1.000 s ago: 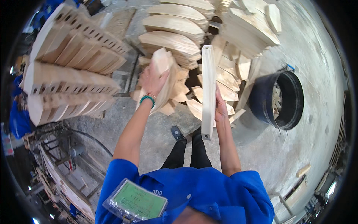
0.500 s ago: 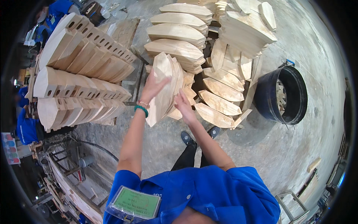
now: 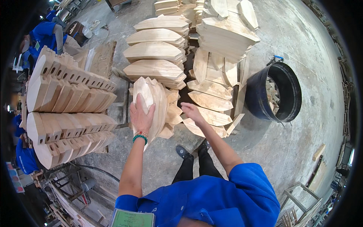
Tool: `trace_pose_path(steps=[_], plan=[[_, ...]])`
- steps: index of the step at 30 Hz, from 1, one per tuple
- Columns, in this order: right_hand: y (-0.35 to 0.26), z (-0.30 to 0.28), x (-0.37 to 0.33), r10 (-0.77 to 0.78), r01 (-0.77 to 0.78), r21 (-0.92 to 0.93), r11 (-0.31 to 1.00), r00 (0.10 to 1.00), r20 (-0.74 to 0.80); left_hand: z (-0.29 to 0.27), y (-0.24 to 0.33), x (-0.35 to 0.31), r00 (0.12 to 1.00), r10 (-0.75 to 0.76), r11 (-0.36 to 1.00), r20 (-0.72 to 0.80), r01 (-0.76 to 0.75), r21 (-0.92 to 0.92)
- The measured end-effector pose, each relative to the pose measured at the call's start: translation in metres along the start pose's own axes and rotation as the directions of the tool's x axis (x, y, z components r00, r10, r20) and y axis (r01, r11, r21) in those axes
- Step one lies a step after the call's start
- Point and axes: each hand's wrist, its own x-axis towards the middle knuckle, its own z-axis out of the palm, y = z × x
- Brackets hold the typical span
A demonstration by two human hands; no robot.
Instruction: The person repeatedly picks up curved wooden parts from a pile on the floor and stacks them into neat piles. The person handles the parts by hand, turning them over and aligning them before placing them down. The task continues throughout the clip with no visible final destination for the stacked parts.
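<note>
My left hand (image 3: 141,116) lies on top of a stack of pale curved wooden boards (image 3: 158,103), thumb apart and fingers stretched along the top piece. The boards have pointed ends and lie slightly fanned. To their right, my right hand (image 3: 193,112) hovers with its fingers curled in and nothing visible in them. Below and beyond it is a row of similar shaped boards (image 3: 211,100), lying tilted against one another. Farther off, neat stacks of the same curved pieces (image 3: 154,53) stand in a column.
On the left rise rows of wooden parts with oval slots (image 3: 72,128). A black bucket (image 3: 254,94) holding wood offcuts stands at right. A taller wood stack (image 3: 227,38) sits at the far middle. Co-workers in blue (image 3: 43,34) are at the far left.
My left hand has shifted from the side of the stack onto its top. My right hand has come away from the stack's right side, and its fingers have curled. The view has shifted.
</note>
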Motion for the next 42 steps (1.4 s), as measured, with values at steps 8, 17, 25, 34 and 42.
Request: trace_pose_path(steps=[8, 17, 25, 34, 42], plan=[[-0.039, -0.052, 0.05, -0.024, 0.024, -0.01, 1.0, 0.998, -0.053, -0.005, -0.004, -0.002, 0.999, -0.033, 0.999, 0.026, 0.033, -0.011], [-0.039, -0.018, 0.064, 0.084, -0.072, 0.198, 0.977, 0.995, -0.049, -0.011, -0.018, -0.001, 0.998, -0.057, 0.998, 0.028, 0.057, 0.007], [-0.063, -0.035, 0.117, -0.435, 0.355, -0.318, 0.879, 0.87, -0.233, -0.002, -0.001, 0.003, 0.999, -0.052, 0.998, 0.008, 0.053, -0.022], [-0.109, 0.017, 0.147, -0.642, 0.28, -0.913, 0.295, 0.766, 0.027, -0.004, -0.006, 0.002, 0.995, -0.094, 0.996, 0.023, 0.094, 0.003], [-0.117, 0.0, 0.149, -0.594, 0.326, -0.915, 0.237, 0.794, 0.129, -0.001, -0.01, 0.004, 0.997, -0.079, 0.997, 0.018, 0.08, -0.011]])
